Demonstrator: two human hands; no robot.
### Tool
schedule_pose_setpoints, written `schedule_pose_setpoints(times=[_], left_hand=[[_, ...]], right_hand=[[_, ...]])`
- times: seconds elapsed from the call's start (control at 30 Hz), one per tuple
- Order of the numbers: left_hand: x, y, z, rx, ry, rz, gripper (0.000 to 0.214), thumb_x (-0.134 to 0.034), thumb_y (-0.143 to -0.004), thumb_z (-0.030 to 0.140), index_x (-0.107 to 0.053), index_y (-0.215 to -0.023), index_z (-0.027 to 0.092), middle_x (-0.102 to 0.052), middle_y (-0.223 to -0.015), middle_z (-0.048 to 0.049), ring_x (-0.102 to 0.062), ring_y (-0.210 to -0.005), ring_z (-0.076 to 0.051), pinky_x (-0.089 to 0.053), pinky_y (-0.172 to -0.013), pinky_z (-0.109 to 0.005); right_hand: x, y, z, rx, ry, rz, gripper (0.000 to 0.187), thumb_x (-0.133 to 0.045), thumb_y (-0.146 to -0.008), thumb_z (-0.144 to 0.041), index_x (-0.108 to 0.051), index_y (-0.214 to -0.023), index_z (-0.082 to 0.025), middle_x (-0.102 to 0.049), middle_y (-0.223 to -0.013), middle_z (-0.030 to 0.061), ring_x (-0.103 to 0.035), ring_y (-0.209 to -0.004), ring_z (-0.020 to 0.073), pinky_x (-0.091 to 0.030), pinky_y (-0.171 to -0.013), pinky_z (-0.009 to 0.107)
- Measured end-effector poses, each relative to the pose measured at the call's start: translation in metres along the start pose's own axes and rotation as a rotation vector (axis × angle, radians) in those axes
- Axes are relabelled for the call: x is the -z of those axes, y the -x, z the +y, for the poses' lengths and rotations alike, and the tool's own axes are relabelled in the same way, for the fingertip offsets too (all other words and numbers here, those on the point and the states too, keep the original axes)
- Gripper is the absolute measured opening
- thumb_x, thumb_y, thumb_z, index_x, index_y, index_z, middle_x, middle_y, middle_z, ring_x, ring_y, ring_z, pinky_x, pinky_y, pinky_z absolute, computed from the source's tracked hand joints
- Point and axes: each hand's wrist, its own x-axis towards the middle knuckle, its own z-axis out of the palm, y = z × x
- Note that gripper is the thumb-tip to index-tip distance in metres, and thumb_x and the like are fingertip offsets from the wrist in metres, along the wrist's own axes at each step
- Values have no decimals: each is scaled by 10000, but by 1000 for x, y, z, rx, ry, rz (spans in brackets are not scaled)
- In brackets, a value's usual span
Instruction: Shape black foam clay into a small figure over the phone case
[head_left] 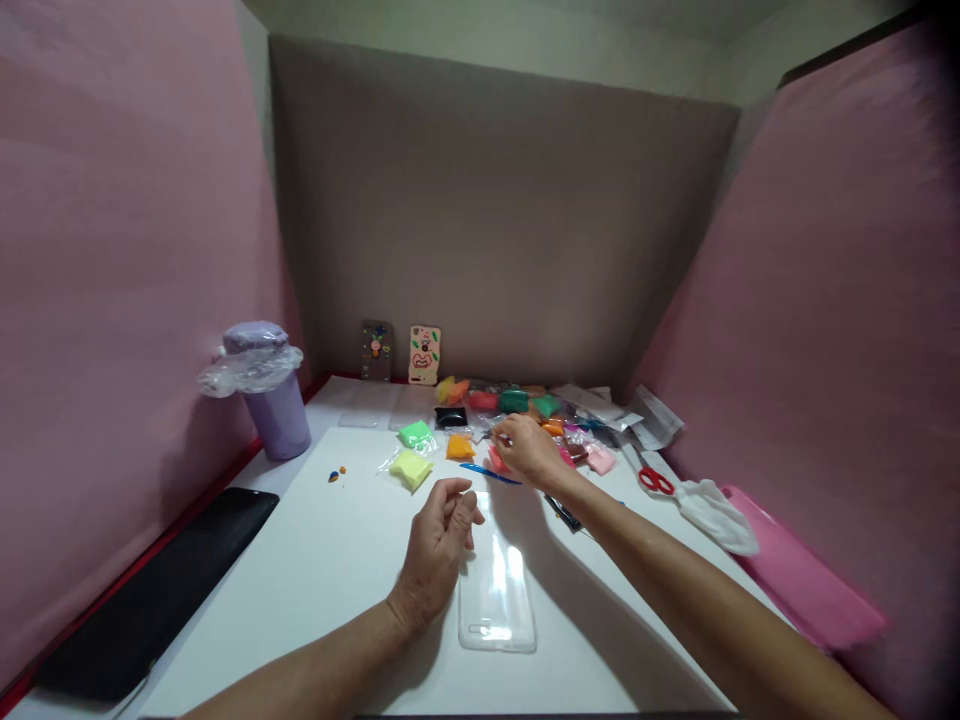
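Note:
My left hand [442, 535] hovers by the upper left edge of a clear phone case [497, 600] lying on the white board. Its fingers are curled in with the thumb against them, and whatever they may hold does not show. Farther forward, my right hand [529, 450] reaches over small bags of coloured clay, its fingertips drawn together in a pinch; what is between them is too small to make out. Around it lie an orange clay packet [460, 447], a black one [451, 418] and a blue modelling tool [490, 473]. Green [416, 434] and yellow packets [410, 469] lie to the left.
Two decorated phone cases [377, 350] lean on the back wall. A purple bin [277, 415] with a plastic liner and a black slab [157, 600] stand left. Red-handled scissors [656, 481], a white cloth [718, 515] and a pink tray [806, 580] lie right.

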Motion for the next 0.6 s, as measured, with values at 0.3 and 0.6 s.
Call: schedule_pose_setpoints(times=[0.3,0.6], left_hand=[[1,1,-2,28,-18,10,281,-433,-900,449,-460,-1035,204,-567,-768,2,-490,-565,-104,-411,-480,-217],[1,-1,1,10,-17,8,262,-441,-899,414,-470,-1023,186,-561,-746,-6,-498,-610,-121,-434,-560,-243]], right_hand=[[-29,-66,-32,187,174,-99,246,-541,-898,-299,-577,-1093,-153,-590,-1125,75,-587,-980,206,-493,-836,413],[-51,-99,-51,116,251,-199,281,-555,-890,-304,-561,-1123,-147,-581,-1136,84,-590,-978,210,-500,-824,411]])
